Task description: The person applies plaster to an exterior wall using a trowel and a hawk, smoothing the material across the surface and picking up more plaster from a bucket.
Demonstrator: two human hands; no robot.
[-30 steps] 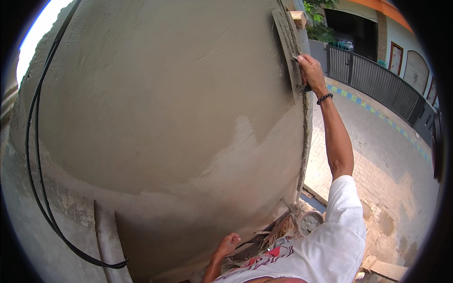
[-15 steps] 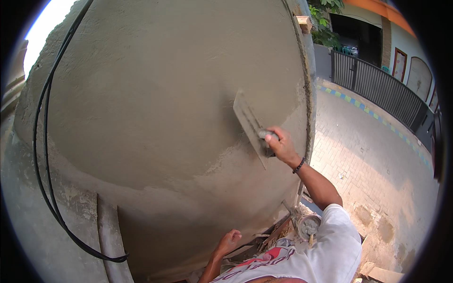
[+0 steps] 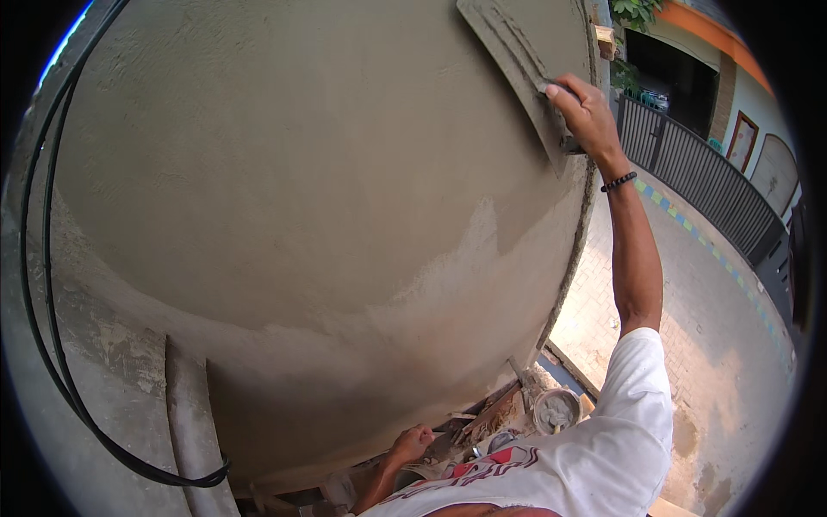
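Note:
My right hand point(image 3: 587, 119) is wrapped round the handle of a long rectangular plastering trowel point(image 3: 515, 73), its blade lying along the wall near the upper right edge. Grey wet plaster covers most of the wall point(image 3: 284, 181); a paler, uneven band without the smooth coat runs below it. Low down, my left hand point(image 3: 412, 444) hangs near the foot of the wall with its fingers curled in, and nothing shows in it. A round bucket point(image 3: 557, 411) of grey mortar with a small handle sticking out stands to the right of that hand.
Black cables point(image 3: 49, 302) hang in a loop on the left, beside a concrete ledge point(image 3: 191, 405). The wall ends at a rough right edge point(image 3: 575, 276), with a paved street below. Wooden pieces point(image 3: 495, 418) lie by the bucket. A dark metal gate point(image 3: 698, 164) stands across the street.
My right hand has carried the trowel up and to the right across the wall, and the arm is now stretched out. My left hand stays low, still curled.

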